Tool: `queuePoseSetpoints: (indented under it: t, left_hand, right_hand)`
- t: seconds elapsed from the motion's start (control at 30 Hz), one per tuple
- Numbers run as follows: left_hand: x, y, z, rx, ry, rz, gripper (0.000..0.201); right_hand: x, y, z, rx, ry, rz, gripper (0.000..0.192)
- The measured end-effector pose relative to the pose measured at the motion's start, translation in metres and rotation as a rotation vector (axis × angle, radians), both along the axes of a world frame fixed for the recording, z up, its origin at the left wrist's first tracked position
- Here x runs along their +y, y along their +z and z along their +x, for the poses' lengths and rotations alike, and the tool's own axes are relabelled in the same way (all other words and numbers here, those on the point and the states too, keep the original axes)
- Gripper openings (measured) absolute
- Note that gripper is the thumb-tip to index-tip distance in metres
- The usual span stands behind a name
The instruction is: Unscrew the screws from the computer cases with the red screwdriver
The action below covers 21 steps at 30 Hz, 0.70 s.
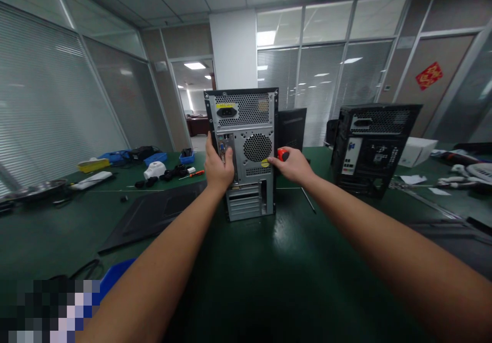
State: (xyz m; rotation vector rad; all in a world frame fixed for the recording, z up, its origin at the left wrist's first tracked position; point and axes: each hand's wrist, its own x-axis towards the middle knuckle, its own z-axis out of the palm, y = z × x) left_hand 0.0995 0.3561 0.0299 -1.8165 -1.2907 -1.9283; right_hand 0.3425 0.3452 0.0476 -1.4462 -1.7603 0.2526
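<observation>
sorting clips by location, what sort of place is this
Likely an office computer-repair workshop: glass partitions with blinds, an upright computer case on a green workbench, another case nearby.

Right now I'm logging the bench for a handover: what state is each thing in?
Silver computer tower: upright, rear panel toward the camera.
Left hand: flat on the tower's rear, holding it.
Right hand: gripping a red-handled screwdriver at the tower's right edge.
Black computer case: upright, apart to the right.
Black side panel: lying flat on the green table.
</observation>
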Motion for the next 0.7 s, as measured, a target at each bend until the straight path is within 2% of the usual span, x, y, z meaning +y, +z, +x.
queuePoseSetpoints:
  t: [0.13, 0.23, 0.37, 0.43, 0.53, 0.7]
  left_hand:
    - [0.011, 0.000, -0.006, -0.008, 0.032, -0.001, 0.073]
    - [0.018, 0.000, -0.011, -0.010, 0.054, -0.006, 0.074]
    - [0.025, 0.000, -0.016, -0.013, 0.058, -0.011, 0.074]
    - [0.027, -0.001, -0.017, -0.010, 0.053, -0.008, 0.074]
    - [0.029, -0.003, -0.018, -0.002, 0.052, -0.001, 0.074]
    - [0.031, -0.006, -0.019, -0.008, 0.075, 0.013, 0.073]
  right_hand:
    - [0.010, 0.001, -0.008, 0.004, 0.027, -0.016, 0.040]
    - [0.015, 0.010, -0.006, -0.009, 0.097, -0.098, 0.038]
    - [0.027, 0.026, 0.013, -0.040, 0.229, -0.254, 0.033]
    - [0.040, 0.029, 0.025, -0.044, 0.240, -0.297, 0.032]
    - [0.070, 0.022, 0.037, -0.024, 0.120, -0.289, 0.034]
    - [0.131, -0.010, 0.035, 0.005, -0.342, -0.168, 0.039]
